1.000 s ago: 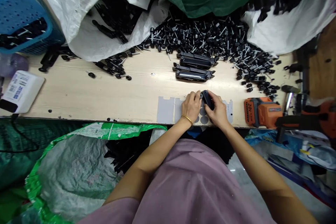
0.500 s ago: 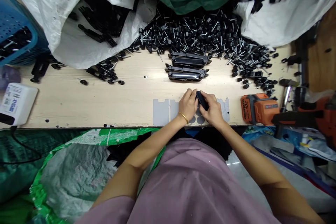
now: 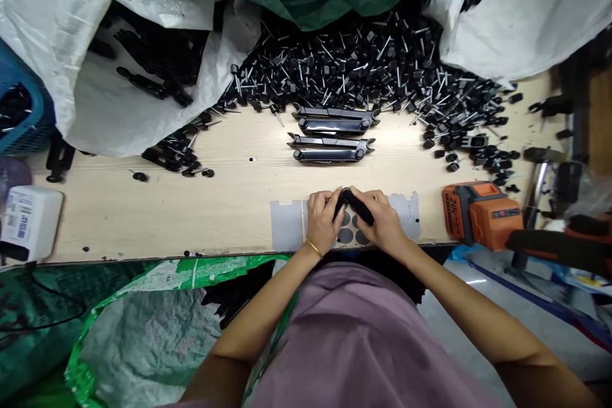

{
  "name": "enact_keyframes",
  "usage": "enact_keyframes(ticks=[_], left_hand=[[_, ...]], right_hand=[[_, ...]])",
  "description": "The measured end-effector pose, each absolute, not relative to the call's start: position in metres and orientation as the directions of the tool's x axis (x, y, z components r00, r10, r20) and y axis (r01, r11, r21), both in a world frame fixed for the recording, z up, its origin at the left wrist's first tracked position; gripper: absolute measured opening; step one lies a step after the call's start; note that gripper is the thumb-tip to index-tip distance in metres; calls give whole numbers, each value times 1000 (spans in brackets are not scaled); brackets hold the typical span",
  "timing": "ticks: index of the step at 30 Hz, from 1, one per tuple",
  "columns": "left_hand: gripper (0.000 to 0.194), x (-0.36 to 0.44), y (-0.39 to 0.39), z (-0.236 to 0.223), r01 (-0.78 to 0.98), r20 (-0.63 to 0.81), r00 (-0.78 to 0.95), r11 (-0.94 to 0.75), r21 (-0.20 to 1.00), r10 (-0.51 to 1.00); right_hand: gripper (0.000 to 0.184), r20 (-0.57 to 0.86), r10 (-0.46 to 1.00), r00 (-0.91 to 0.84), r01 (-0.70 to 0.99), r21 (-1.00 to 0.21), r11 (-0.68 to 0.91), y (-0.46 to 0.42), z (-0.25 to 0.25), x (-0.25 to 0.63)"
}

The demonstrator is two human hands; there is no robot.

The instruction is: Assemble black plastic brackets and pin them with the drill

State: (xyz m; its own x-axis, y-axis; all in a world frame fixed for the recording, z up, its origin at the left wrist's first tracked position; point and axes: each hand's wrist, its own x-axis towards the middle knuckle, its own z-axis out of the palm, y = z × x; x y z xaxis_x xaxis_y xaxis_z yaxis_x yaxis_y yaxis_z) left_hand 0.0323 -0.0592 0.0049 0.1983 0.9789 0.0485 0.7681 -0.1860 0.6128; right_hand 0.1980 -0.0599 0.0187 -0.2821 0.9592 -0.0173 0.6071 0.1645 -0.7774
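Observation:
Between my hands is a black folding arm [image 3: 361, 206], bent into an upside-down V with its joint at the top. My left hand [image 3: 323, 220] closes round its left leg, and my right hand [image 3: 381, 218] grips the right leg. Fingers cover much of both legs. Beneath the hands lies a grey sheet [image 3: 287, 227] with dark round spots. Farther back, two folded black arm assemblies [image 3: 332, 148] rest one behind the other, lying crosswise on the wooden bench.
A heap of black knobs with metal pins [image 3: 325, 64] spreads behind the assemblies. An orange battery [image 3: 482, 215] and a hammer [image 3: 535, 185] lie at the right. White sacks [image 3: 124, 121] and a blue basket [image 3: 36, 118] stand left. A white box [image 3: 33, 223] sits near the front edge.
The black piece, earlier a single straight shape between the hands, now shows as two legs angled apart. My left hand has turned onto one leg. The whole view has shifted slightly.

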Motion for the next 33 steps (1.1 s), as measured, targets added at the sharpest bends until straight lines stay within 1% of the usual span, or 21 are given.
enact_keyframes(ticks=[2, 3, 4, 8, 13, 18, 22, 26, 31, 33], left_hand=[[41, 26, -50, 2, 709, 42, 332, -279, 647, 942], [41, 24, -48, 1, 699, 42, 352, -293, 653, 935], [41, 25, -47, 1, 704, 47, 332, -281, 652, 942], [39, 36, -55, -1, 748, 98, 145, -174, 640, 985], [37, 40, -59, -1, 722, 123, 163, -203, 661, 979], [36, 40, -60, 0, 748, 151, 129, -196, 634, 980], [38, 45, -66, 1, 764, 124, 134, -182, 619, 983], [41, 45, -70, 2, 760, 99, 100, -140, 635, 990], [41, 30, -62, -1, 705, 106, 266, -268, 656, 958], [41, 26, -59, -3, 698, 108, 287, -285, 657, 952]], right_hand=[[75, -36, 957, -288, 603, -783, 152, -60, 20, 198], [77, -39, 956, -290, 599, -787, 150, -60, 20, 198], [77, -38, 956, -290, 594, -791, 148, -60, 19, 197], [77, -26, 958, -286, 579, -801, 152, -61, 17, 196], [71, 7, 963, -269, 583, -795, 168, -60, 16, 196], [63, 48, 967, -249, 583, -790, 189, -59, 15, 193], [60, 18, 978, -208, 610, -779, 144, -61, 15, 191], [58, -32, 977, -209, 632, -767, 110, -61, 17, 190], [59, -60, 965, -257, 644, -754, 125, -56, 20, 193], [59, -62, 962, -266, 647, -751, 130, -55, 20, 193]])
